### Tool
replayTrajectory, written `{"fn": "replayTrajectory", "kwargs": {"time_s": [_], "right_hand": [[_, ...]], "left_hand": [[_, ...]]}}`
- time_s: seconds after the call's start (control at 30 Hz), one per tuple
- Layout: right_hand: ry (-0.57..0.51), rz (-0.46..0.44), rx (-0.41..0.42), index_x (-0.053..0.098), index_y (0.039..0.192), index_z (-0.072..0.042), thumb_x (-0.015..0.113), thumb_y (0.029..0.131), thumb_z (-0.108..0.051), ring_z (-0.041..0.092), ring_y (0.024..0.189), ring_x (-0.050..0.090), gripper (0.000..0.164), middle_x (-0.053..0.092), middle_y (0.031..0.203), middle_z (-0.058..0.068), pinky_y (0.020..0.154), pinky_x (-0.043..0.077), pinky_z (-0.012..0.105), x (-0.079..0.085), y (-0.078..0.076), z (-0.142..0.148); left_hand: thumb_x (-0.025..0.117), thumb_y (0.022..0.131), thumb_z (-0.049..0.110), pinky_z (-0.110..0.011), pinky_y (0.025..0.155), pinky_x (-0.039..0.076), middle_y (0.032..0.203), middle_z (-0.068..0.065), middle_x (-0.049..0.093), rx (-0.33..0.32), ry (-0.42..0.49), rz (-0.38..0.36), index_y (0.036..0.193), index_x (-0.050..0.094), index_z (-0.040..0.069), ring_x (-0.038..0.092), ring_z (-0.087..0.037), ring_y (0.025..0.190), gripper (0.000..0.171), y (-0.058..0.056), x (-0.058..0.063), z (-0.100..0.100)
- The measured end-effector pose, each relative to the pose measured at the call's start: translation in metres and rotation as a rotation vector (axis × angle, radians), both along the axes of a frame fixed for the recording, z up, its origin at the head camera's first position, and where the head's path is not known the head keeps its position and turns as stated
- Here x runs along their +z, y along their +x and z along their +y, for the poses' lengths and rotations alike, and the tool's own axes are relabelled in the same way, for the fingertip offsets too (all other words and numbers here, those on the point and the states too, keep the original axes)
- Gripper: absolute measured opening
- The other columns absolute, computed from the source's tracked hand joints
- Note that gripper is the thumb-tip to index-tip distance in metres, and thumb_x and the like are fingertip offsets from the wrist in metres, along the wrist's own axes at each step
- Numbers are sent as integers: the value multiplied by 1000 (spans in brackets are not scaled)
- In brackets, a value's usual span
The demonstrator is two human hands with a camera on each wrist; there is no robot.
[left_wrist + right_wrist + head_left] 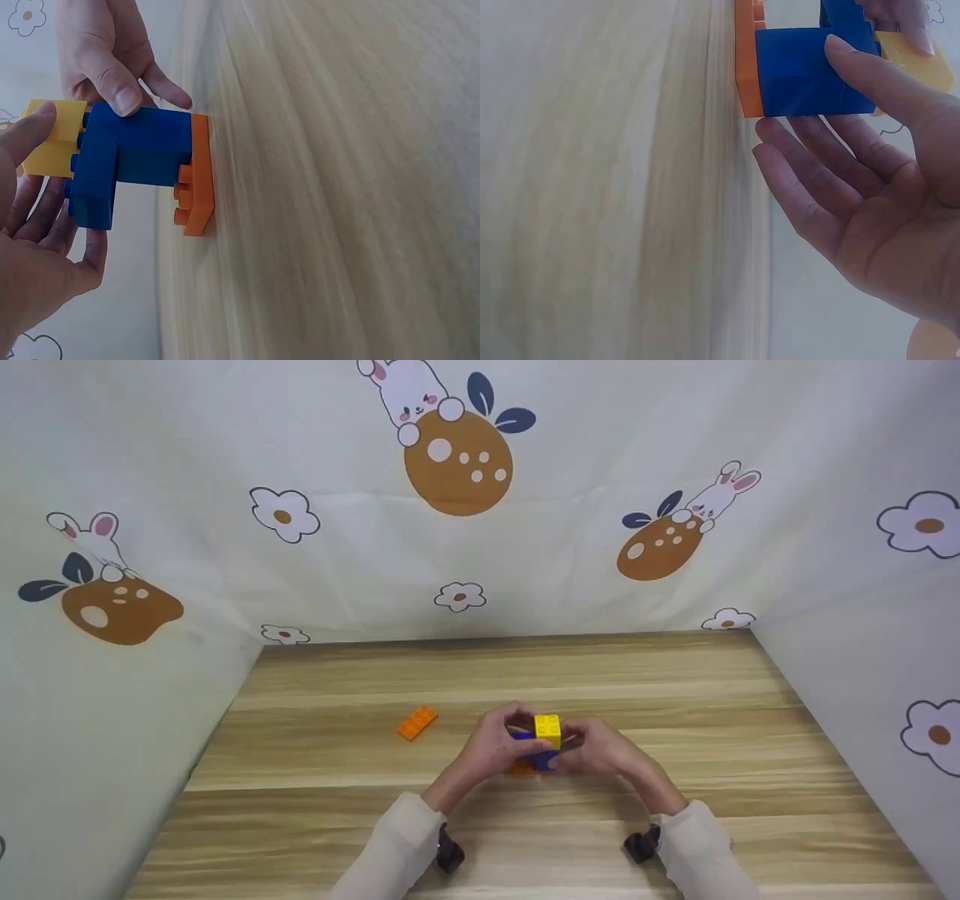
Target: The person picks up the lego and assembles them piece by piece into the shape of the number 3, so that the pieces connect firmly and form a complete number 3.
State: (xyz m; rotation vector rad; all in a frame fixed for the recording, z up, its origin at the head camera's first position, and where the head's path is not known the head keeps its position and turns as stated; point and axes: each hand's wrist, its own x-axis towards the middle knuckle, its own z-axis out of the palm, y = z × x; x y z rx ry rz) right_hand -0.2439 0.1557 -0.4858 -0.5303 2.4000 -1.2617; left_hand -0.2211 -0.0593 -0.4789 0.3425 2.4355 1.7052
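Note:
A small stack of toy building bricks stands on the table between the two hands. Its base is an orange brick [199,187], flat on the wood. On one end of that sits a blue block [155,146], topped by a longer blue brick [96,172] that juts over the base's studs. A yellow brick [548,727] is uppermost. My left hand [497,744] pinches the yellow brick, thumb in front and fingers behind. From the other side my right hand [602,745] holds the blue part, its thumb pressing the face and fingers behind.
A loose orange brick [418,723] with studs up lies left of the hands on the wood-grain table [322,825]. Patterned cloth walls [360,562] rise at the table's back and both sides. Dark wrist devices [448,851] sit at both cuffs.

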Motion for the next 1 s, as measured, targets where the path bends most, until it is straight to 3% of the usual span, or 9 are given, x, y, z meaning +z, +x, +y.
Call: {"fn": "replayTrajectory", "kwargs": {"time_s": [0.23, 0.53, 1.0], "right_hand": [[-22, -14, 4, 70, 114, -6, 82, 80, -14, 26, 102, 69, 37, 69, 118, 17, 88, 58, 37, -3, -1, 1], [-5, 30, 17, 70, 115, -7, 81, 83, -18, 27, 105, 67, 36, 70, 117, 15, 95, 54, 46, -2, -1, 1], [-38, 26, 32, 69, 117, -6, 81, 84, -16, 28, 105, 68, 37, 70, 118, 17, 94, 56, 43, -3, -1, 0]], "left_hand": [[82, 81, 40, -40, 99, 54, 111, 2, 70, -2, -3, -15, 112, 67, 20, 66, -15, 102, 40, -3, -3, -1], [83, 80, 41, -38, 96, 55, 110, 2, 71, -13, -23, -9, 111, 69, 20, 66, -15, 100, 40, -8, -6, -2], [85, 79, 38, -35, 91, 57, 107, 2, 73, -29, -20, -10, 106, 72, 20, 66, -15, 98, 35, -11, -7, -4]]}}
